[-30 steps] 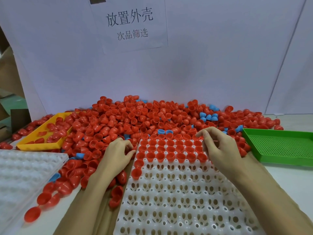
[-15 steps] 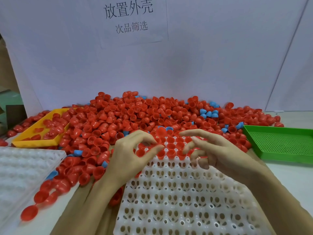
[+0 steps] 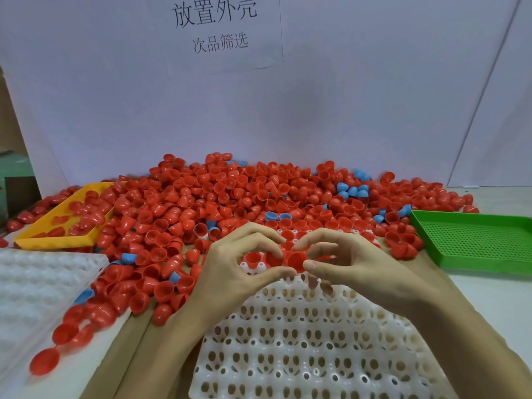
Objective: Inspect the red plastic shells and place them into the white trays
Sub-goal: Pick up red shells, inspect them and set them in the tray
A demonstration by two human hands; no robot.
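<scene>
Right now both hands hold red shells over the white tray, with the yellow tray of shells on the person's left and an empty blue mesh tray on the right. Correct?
Not quite: the mesh tray on the right is green, not blue, as the head view shows. The rest holds: left hand and right hand hold red shells over the white tray, and the yellow tray of shells sits on the left.

Heap of red shells (image 3: 230,203) blocks the table's far edge. Near rows of the white tray (image 3: 302,347) lie open; the green tray (image 3: 478,240) bounds the right edge.
</scene>
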